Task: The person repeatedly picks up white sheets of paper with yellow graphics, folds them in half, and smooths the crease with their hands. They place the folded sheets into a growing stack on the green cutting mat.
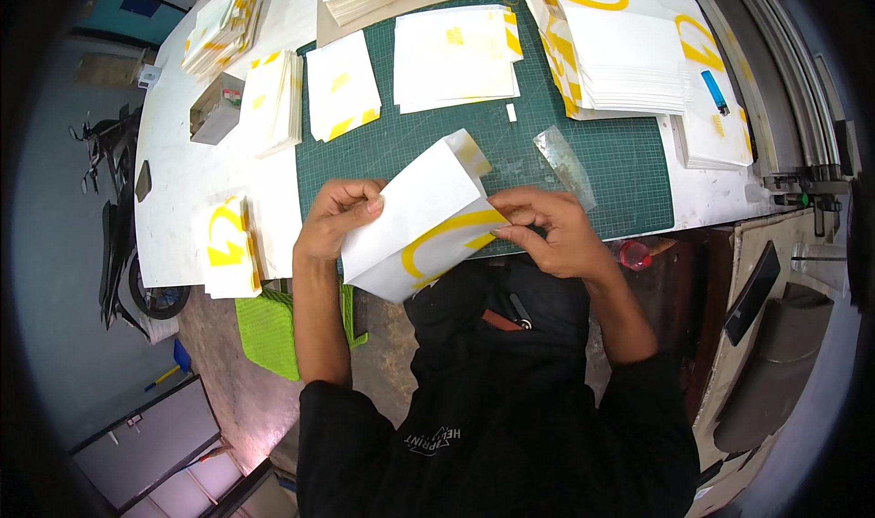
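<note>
A white paper bag (pixel 410 213) with a yellow printed design is held up between my two hands, tilted, over the near edge of the green cutting mat (pixel 620 153). My left hand (pixel 342 217) pinches its left side, thumb on the white face. At the right side, the thumb and fingers of my right hand (pixel 547 229) are closed on the bag's edge near the yellow print. Beyond the bag, a flat white bag (pixel 342 82) and a stack of white sheets with yellow marks (pixel 454 62) lie on the mat. A clear plastic ruler (pixel 565 165) lies near my right hand.
Tall stacks of folded white and yellow bags (pixel 629 71) stand at the back right, with a blue lighter (pixel 715 92) on one. More stacks (pixel 271 103) and a grey box (pixel 217 108) are at the left. A green plastic stool (pixel 269 331) stands below the table's edge.
</note>
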{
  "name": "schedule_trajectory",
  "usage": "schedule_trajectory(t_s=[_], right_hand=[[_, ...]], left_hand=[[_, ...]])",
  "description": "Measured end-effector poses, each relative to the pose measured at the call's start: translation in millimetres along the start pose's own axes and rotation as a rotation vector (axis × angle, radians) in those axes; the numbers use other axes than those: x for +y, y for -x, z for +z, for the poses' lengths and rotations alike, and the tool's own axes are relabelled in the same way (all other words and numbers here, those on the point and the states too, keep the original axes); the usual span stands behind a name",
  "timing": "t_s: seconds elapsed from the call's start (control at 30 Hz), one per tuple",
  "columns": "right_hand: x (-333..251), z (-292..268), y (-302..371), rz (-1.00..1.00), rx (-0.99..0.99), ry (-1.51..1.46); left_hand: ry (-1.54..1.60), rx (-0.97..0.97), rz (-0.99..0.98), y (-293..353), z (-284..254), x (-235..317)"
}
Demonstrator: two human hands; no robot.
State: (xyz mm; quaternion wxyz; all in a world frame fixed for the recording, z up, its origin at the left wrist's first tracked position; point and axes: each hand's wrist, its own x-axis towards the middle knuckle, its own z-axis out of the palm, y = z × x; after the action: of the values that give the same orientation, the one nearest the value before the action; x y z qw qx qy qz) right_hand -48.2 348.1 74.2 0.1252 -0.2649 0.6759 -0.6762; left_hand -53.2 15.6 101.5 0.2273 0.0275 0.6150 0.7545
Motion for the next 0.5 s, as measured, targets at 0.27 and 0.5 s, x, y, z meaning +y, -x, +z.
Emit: schedule_trajectory(t_s=[0.27, 0.5], right_hand=[[-20, -6, -11, -0.224, 0.095, -0.062], [-2, -25, -7, 0.418, 0.027, -0.756]], left_hand=[[-0.193, -0.164, 0.213, 3, 12, 16], [-0.781, -0.097, 0.396, 26, 51, 59]])
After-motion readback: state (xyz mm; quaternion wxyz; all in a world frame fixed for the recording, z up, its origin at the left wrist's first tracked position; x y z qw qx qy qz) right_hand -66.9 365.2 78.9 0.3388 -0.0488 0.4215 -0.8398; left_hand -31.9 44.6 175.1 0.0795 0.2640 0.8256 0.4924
